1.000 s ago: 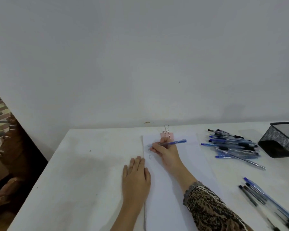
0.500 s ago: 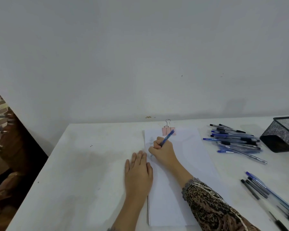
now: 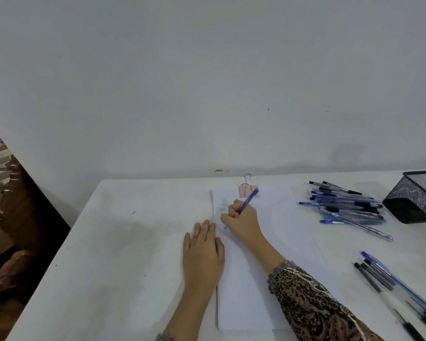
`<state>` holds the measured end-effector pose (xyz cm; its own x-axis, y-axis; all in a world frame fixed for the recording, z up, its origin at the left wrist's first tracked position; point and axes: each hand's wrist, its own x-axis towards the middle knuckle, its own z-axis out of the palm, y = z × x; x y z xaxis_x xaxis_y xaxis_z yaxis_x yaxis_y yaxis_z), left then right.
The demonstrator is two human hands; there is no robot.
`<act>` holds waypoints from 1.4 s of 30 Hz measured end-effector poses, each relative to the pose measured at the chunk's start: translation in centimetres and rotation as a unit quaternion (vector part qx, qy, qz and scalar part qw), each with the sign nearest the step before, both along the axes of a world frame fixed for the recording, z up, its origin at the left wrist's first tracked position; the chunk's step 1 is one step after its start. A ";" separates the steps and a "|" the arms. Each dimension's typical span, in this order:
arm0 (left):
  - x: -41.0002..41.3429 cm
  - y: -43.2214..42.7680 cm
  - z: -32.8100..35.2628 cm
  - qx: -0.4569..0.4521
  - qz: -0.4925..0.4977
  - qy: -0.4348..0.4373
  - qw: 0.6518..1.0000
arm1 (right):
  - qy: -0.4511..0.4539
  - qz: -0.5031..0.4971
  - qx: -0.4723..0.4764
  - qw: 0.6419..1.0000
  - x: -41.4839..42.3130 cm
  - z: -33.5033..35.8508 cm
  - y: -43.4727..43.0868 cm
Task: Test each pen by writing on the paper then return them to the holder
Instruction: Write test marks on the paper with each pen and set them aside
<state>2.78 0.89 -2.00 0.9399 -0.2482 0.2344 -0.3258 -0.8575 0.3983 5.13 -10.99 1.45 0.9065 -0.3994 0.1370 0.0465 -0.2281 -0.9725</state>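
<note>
The right hand (image 3: 244, 223) is gripping one blue pen (image 3: 250, 198) tip-down on the paper (image 3: 280, 230); the left hand (image 3: 203, 254) is lying flat, released.

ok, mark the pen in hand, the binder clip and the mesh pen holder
blue pen (image 3: 249, 200): head view, exposed barrel above the grip.
pink binder clip (image 3: 243, 192): head view, pink body below the wire handle.
black mesh pen holder (image 3: 413, 200): head view, front mesh wall.

Pen (image 3: 249, 199) in right hand (image 3: 241, 222): blue. Paper (image 3: 280, 217) beneath it: white. Binder clip (image 3: 244, 191) beyond: pink. Holder (image 3: 416, 198) far to its right: black mesh. Sleeve (image 3: 305, 303): brown-black speckled.
</note>
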 end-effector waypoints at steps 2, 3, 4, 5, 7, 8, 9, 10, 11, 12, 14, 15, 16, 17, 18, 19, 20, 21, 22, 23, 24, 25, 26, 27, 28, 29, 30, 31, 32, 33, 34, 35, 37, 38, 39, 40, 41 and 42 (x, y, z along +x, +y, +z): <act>0.0 0.1 0.2 0.008 -0.005 -0.002 1.000 | -0.001 0.000 0.001 1.000 0.1 0.1 0.0; 0.0 0.1 0.4 0.012 -0.010 0.003 1.000 | -0.003 0.001 0.001 1.000 0.1 0.1 0.0; 0.0 0.1 0.4 0.012 -0.012 0.003 1.000 | -0.003 0.004 -0.003 1.000 0.1 0.1 -0.1; 0.1 0.1 0.2 0.013 -0.008 0.005 1.000 | -0.002 0.008 -0.005 1.000 0.1 0.1 -0.1; 0.1 0.0 -0.2 0.004 -0.006 0.009 1.000 | -0.001 -0.005 -0.001 1.000 0.1 0.0 -0.3; 0.1 0.0 -0.3 0.002 -0.005 0.007 1.000 | -0.003 -0.015 0.001 1.000 0.1 -0.1 -0.3; 0.1 0.0 -0.2 0.002 -0.005 0.006 1.000 | -0.006 -0.018 0.000 1.000 0.2 -0.1 -0.2; 0.2 0.0 -0.2 0.005 -0.001 0.000 1.000 | -0.007 -0.013 -0.008 1.000 0.2 -0.1 -0.2; 0.2 0.0 -0.1 0.011 -0.001 0.006 1.000 | -0.007 -0.004 -0.017 1.000 0.2 -0.1 -0.2; 0.2 0.0 0.0 0.012 0.000 0.009 1.000 | -0.006 0.004 -0.024 1.000 0.2 -0.1 -0.3; 0.2 0.1 -0.1 0.001 -0.006 0.015 1.000 | -0.005 -0.002 -0.027 1.000 0.2 -0.3 -0.3; 0.2 0.1 -0.2 -0.006 -0.007 0.022 1.000 | -0.008 -0.014 -0.020 1.000 0.2 -0.4 -0.3; 0.2 0.1 -0.2 -0.006 -0.006 0.024 1.000 | -0.011 -0.024 -0.014 1.000 0.2 -0.4 -0.3; 0.2 0.1 -0.3 -0.005 -0.004 0.021 1.000 | -0.015 -0.026 -0.012 0.999 0.3 -0.4 -0.3; 0.2 0.1 -0.4 0.002 -0.004 0.014 1.000 | -0.013 -0.019 -0.016 1.000 0.3 -0.3 -0.3; 0.2 0.0 -0.4 0.003 -0.005 0.012 1.000 | -0.010 -0.010 -0.021 1.000 0.4 -0.2 -0.3; 0.2 0.0 -0.5 -0.002 -0.005 0.012 1.000 | -0.008 -0.005 -0.022 1.000 0.4 -0.2 -0.3; 0.3 0.0 -0.6 -0.006 -0.004 0.009 1.000 | -0.006 -0.009 -0.016 1.000 0.3 -0.2 -0.3; 0.2 0.1 -0.6 -0.008 -0.002 0.001 1.000 | -0.006 -0.014 -0.010 1.000 0.3 -0.3 -0.4; 0.2 0.1 -0.6 -0.013 -0.002 -0.003 1.000 | -0.008 -0.017 -0.008 1.000 0.3 -0.4 -0.4; 0.1 0.1 -0.5 -0.018 -0.006 -0.005 1.000 | -0.009 -0.015 -0.011 1.000 0.3 -0.5 -0.4; 0.1 0.1 -0.3 -0.025 -0.013 0.001 1.000 | -0.008 -0.007 -0.014 1.000 0.3 -0.6 -0.4; 0.0 0.1 -0.2 -0.031 -0.019 0.009 0.999 | -0.008 -0.002 -0.017 1.000 0.4 -0.7 -0.4; 0.0 0.2 -0.2 -0.038 -0.021 0.011 0.999 | -0.008 -0.002 -0.019 1.000 0.4 -0.7 -0.4; 0.0 0.2 -0.1 -0.043 -0.021 0.010 0.999 | -0.009 -0.002 -0.019 1.000 0.4 -0.7 -0.4; 0.0 0.2 0.1 -0.044 -0.021 0.011 0.999 | -0.012 -0.002 -0.016 1.000 0.3 -0.6 -0.4; -0.1 0.2 0.2 -0.040 -0.020 0.014 0.999 | -0.014 -0.005 -0.012 1.000 0.2 -0.6 -0.4; -0.1 0.2 0.3 -0.033 -0.020 0.021 0.999 | -0.015 -0.011 -0.004 1.000 0.1 -0.4 -0.4; -0.2 0.2 0.4 -0.027 -0.020 0.026 0.999 | -0.017 -0.017 0.012 1.000 -0.1 -0.3 -0.6; -0.2 0.2 0.4 -0.025 -0.020 0.029 0.999 | -0.019 -0.020 0.042 0.999 -0.2 -0.1 -0.8; -0.3 0.2 0.5 -0.024 -0.019 0.031 0.999 | -0.020 -0.025 0.081 0.996 -0.3 0.0 -1.0; -0.4 0.1 0.7 -0.020 -0.019 0.035 0.999 | -0.022 -0.029 0.126 0.991 -0.4 0.2 -1.2; -0.5 0.1 1.0 -0.006 -0.017 0.053 0.998 | -0.030 -0.037 0.181 0.982 -0.8 0.6 -1.5; -0.5 0.1 1.0 0.001 -0.016 0.064 0.998 | -0.029 -0.044 0.181 0.982 -1.1 0.7 -1.5; -0.5 0.1 1.2 0.002 -0.016 0.069 0.998 | -0.026 -0.050 0.176 0.983 -1.6 0.7 -1.5; -0.5 0.2 1.3 -0.006 -0.015 0.068 0.998 | -0.022 -0.060 0.166 0.984 -2.1 0.8 -1.5; -0.4 0.2 1.3 -0.021 -0.014 0.064 0.998 | -0.016 -0.071 0.153 0.986 -2.7 0.9 -1.5; -0.5 0.3 1.5 -0.044 -0.014 0.060 0.997 | -0.010 -0.081 0.136 0.987 -3.4 0.9 -1.5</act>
<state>2.27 1.14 -0.52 0.9551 -0.2593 0.1434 -0.2959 -0.8089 0.5081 1.69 -12.52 2.37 0.8253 -0.5642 0.0230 0.0513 0.0344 -0.9981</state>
